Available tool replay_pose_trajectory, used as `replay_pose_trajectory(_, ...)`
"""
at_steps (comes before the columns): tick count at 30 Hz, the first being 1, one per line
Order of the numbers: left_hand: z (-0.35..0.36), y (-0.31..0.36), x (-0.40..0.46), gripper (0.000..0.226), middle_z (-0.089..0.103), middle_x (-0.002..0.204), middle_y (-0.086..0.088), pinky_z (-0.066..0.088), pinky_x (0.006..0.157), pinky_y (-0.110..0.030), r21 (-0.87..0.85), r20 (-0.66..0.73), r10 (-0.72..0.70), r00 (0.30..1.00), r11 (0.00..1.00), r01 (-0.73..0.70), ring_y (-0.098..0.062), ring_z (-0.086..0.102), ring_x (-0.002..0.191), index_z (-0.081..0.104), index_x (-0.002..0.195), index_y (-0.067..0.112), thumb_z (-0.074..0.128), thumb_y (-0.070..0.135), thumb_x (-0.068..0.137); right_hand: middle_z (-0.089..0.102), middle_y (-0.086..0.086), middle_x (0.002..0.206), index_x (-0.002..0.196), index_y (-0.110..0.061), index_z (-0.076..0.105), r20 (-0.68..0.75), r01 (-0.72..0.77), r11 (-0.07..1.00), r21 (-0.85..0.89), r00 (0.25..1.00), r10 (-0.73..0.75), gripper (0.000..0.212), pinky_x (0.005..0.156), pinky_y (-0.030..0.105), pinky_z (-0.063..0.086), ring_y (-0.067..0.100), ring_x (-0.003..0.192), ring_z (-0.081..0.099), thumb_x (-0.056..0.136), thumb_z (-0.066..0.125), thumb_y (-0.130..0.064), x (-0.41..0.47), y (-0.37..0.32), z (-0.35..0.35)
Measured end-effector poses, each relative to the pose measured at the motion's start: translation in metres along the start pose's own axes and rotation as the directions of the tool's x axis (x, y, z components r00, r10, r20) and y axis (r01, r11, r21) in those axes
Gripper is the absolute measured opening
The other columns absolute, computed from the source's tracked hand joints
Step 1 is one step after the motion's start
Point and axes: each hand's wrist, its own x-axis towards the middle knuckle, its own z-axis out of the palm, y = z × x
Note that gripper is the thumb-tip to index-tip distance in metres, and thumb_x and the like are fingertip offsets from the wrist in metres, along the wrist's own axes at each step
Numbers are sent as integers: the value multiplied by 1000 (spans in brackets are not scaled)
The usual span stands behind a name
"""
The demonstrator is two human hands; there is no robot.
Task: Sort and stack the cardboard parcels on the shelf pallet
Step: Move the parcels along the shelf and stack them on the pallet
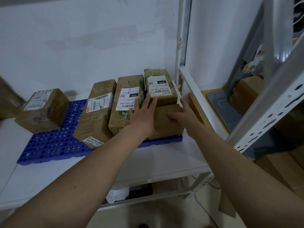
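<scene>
A blue perforated pallet lies on the white shelf. At its right end sits a plain brown parcel. My left hand presses flat against that parcel's left side, and my right hand grips its right side and top. Behind it stands a parcel with a "010" label. To the left lie a parcel with a "220" label and a long parcel with a barcode label. A separate parcel rests at the pallet's left rear corner.
A white wall stands behind the shelf. A white metal upright and a shelf rail border the right side. More brown boxes sit on the adjoining rack at right. The pallet's front left is bare.
</scene>
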Motion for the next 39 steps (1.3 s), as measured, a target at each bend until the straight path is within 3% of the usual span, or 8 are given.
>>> replay_pose_trajectory(7, -3, -2, 8, 121, -14, 160, 7, 14, 115, -59, -29, -23, -18, 1000, 999, 17, -33, -7, 146, -3, 152, 28, 84, 24, 69, 47, -9, 106, 143, -27, 32, 81, 22, 1000, -8, 997, -21, 72, 63, 22, 40, 13, 98, 48, 83, 67, -7, 8, -11, 0)
replay_pose_trajectory(14, -4, 1, 4, 119, -17, 160, 5, 10, 115, -59, 13, -24, -26, 999, 1000, 27, -32, -10, 146, -8, 152, 28, 81, 14, 73, 48, -2, 123, 145, -27, 29, 58, 10, 999, -50, 998, -7, 74, 82, 32, 42, 21, 115, 48, 84, 67, -10, 3, -11, 4)
replay_pose_trajectory(17, -13, -1, -3, 118, -13, 160, -3, 3, 116, -56, 64, -21, -22, 1000, 998, 23, -32, -10, 146, -8, 152, 26, 80, 32, 73, 45, 5, 139, 149, -19, 22, -4, 42, 976, -214, 999, -43, 79, 89, 33, 44, 25, 125, 45, 85, 68, -15, -3, -22, 3)
replay_pose_trajectory(20, -31, -14, -16, 107, 7, 160, -11, 10, 117, -48, 36, -106, 2, 994, 999, 2, -32, 5, 146, 8, 153, 22, 76, 48, 74, 43, 10, 143, 144, -15, 30, -106, 231, 765, -601, 926, -363, 73, 104, 41, 40, 27, 131, 40, 83, 70, -23, -15, -41, 7)
replay_pose_trajectory(22, -42, -27, -28, 91, 23, 155, -10, 21, 114, -42, -14, -205, -13, 979, 1000, 11, -29, 19, 143, 21, 150, 18, 71, 48, 79, 40, 10, 144, 143, -16, 34, -9, 328, 623, -711, 881, -473, 71, 108, 44, 32, 29, 133, 35, 82, 70, -25, -26, -55, 21)
replay_pose_trajectory(27, -54, -70, -65, 62, 42, 140, -9, 32, 105, -39, -22, -235, -159, 959, 987, 158, -28, 35, 131, 42, 138, 19, 63, 44, 86, 40, 11, 142, 138, -16, 42, 343, 514, 398, -760, 837, -427, 65, 106, 45, 31, 32, 132, 32, 81, 69, -31, -51, -74, 80)
replay_pose_trajectory(30, -52, -100, -94, 59, 45, 136, -9, 35, 103, -38, 32, -234, -232, 944, 969, 246, -30, 38, 126, 43, 137, 17, 59, 44, 87, 39, 10, 144, 139, -16, 42, 448, 590, 352, -726, 795, -409, 60, 108, 48, 31, 32, 134, 30, 83, 64, -23, -66, -77, 120)
replay_pose_trajectory(39, -60, -207, -190, 45, 51, 130, -8, 40, 99, -37, 11, -201, -472, 858, 875, 484, -29, 45, 121, 55, 123, 18, 61, 39, 84, 40, 8, 140, 137, -15, 41, 700, 740, 43, -671, 652, -292, 59, 108, 40, 28, 30, 133, 33, 85, 63, -34, -109, -94, 238)
